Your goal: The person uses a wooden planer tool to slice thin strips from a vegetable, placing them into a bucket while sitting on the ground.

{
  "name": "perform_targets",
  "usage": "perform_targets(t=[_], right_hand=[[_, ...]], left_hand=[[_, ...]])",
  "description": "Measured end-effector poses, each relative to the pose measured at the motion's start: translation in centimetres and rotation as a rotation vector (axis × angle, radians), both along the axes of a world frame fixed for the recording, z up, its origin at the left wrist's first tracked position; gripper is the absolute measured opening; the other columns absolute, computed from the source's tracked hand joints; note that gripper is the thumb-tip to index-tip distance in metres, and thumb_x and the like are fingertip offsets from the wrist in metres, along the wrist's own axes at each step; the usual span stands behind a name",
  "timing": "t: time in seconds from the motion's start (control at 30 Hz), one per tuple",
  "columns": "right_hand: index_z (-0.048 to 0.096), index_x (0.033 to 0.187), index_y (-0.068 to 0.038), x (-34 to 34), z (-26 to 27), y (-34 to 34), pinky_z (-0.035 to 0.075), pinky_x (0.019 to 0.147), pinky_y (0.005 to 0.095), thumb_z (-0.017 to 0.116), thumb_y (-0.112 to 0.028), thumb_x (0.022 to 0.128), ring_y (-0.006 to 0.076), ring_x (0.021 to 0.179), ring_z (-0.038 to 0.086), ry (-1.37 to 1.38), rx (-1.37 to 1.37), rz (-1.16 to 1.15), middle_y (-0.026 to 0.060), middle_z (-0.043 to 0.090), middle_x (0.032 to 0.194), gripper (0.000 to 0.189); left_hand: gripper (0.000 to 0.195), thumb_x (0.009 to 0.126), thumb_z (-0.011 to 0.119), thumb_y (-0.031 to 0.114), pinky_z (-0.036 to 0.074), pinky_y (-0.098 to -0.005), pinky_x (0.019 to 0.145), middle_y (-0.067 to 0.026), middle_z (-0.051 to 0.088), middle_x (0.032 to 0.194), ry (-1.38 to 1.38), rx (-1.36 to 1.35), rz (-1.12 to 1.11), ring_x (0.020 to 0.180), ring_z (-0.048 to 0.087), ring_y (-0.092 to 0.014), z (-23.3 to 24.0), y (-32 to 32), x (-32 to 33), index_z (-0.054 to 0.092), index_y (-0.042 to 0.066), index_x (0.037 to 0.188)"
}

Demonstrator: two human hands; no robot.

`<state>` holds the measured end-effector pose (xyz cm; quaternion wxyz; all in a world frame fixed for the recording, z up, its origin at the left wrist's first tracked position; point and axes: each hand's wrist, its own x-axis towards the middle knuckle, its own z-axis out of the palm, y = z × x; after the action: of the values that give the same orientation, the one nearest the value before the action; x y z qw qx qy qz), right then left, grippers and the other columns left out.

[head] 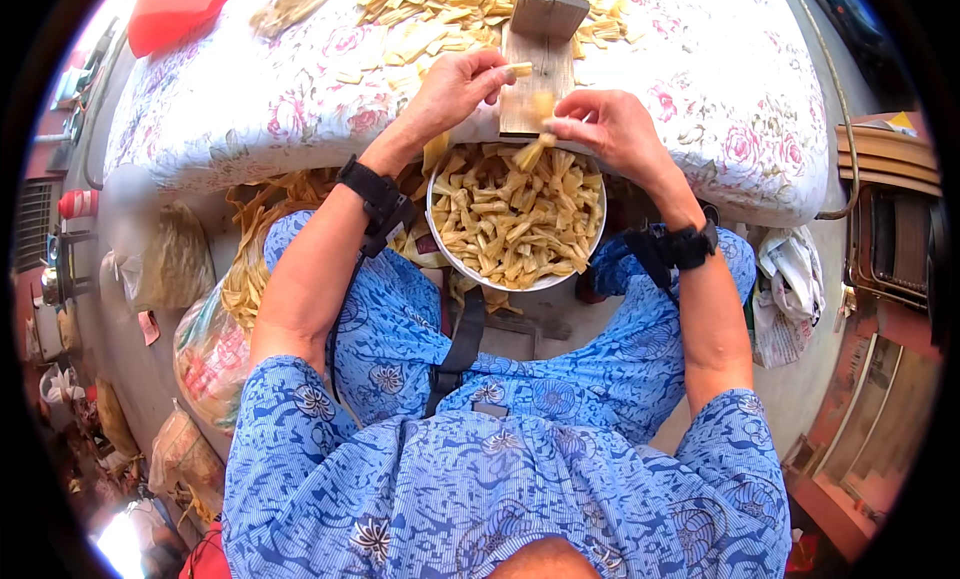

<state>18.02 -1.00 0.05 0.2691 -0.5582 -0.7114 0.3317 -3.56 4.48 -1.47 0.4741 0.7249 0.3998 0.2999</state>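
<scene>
Between the thumb and fingers of my left hand (pixel 469 84) is a short pale strip of dried husk (pixel 520 69), held over a wooden block stand (pixel 551 61). My right hand (pixel 615 129) has its thumb and forefinger pinched near the front of the stand. Just by those fingertips is a small knotted husk piece (pixel 534 153), blurred, over the rim of a bowl; whether the fingers still grip it cannot be made out. Below, the round white-rimmed bowl (pixel 459 268) is heaped with similar knotted husk pieces (pixel 517 219).
Loose flat husk pieces (pixel 442 9) lie on a flowered cloth (pixel 315 84) covering the table, with a red plastic item (pixel 176 13) at its left corner. Long husks (pixel 251 279) spill from a plastic bag (pixel 214 354) by my left leg. A white bag (pixel 791 279) stands right.
</scene>
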Motion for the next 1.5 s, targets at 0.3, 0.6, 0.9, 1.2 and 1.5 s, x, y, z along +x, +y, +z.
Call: perform_targets(t=[0.3, 0.6, 0.9, 1.2, 1.5], right_hand=[[0.063, 0.089, -0.001, -1.0, -1.7, -1.5, 0.047, 0.057, 0.0272, 0.061, -0.010, 0.077, 0.0147, 0.062, 0.060, 0.318, 0.088, 0.054, 0.0057, 0.062, 0.068, 0.015], [0.064, 0.092, -0.002, 0.2, -0.9, -1.2, 0.045, 0.058, 0.0209, 0.059, -0.011, 0.081, 0.0086, 0.065, 0.056, 0.288, 0.130, 0.082, 0.0021, 0.062, 0.073, 0.015], [0.056, 0.094, -0.001, -0.5, -0.9, -1.6, 0.042, 0.051, 0.0190, 0.053, -0.028, 0.087, 0.0056, 0.062, 0.052, 0.411, -0.385, 0.155, 0.0037, 0.059, 0.072, 0.028], [0.068, 0.082, -0.003, 1.4, -3.5, -0.7, 0.035, 0.044, 0.0185, 0.060, -0.011, 0.079, 0.0014, 0.050, 0.044, 0.261, -0.215, 0.037, -0.0051, 0.055, 0.060, 0.012], [0.056, 0.097, 0.002, -2.1, 3.1, -3.1, 0.020, 0.041, 0.0186, 0.053, -0.026, 0.086, 0.0022, 0.045, 0.026, 0.856, -0.382, 0.374, -0.0070, 0.034, 0.052, 0.030]], left_hand=[[0.014, 0.086, 0.051, 0.013, 0.041, -0.0215, 0.054, 0.0023, 0.053, 0.066, -0.012, 0.092, -0.143, 0.062, 0.048, -0.005, -0.9, -3.6, 1.7, 0.061, 0.006, 0.093], [0.019, 0.087, 0.053, 0.016, 0.039, -0.0189, 0.056, 0.0038, 0.053, 0.073, -0.111, -0.239, -0.226, 0.063, 0.045, -0.002, -0.2, -2.7, -0.7, 0.059, 0.005, 0.101], [0.024, 0.078, 0.059, 0.010, 0.046, -0.0346, 0.062, -0.0140, 0.059, 0.078, 0.166, 0.590, -0.150, 0.069, 0.056, -0.032, -1.1, -5.3, 2.2, 0.058, 0.009, 0.102], [0.018, 0.089, 0.050, 0.013, 0.045, -0.0192, 0.060, 0.0009, 0.057, 0.072, -0.059, -0.079, -0.268, 0.066, 0.053, -0.005, 1.9, -3.7, -1.4, 0.058, 0.002, 0.100], [0.017, 0.092, 0.044, 0.019, 0.038, -0.0180, 0.050, 0.0007, 0.050, 0.062, -0.357, -0.694, -0.289, 0.050, 0.044, -0.003, 1.1, -3.6, 0.9, 0.053, 0.004, 0.089]])
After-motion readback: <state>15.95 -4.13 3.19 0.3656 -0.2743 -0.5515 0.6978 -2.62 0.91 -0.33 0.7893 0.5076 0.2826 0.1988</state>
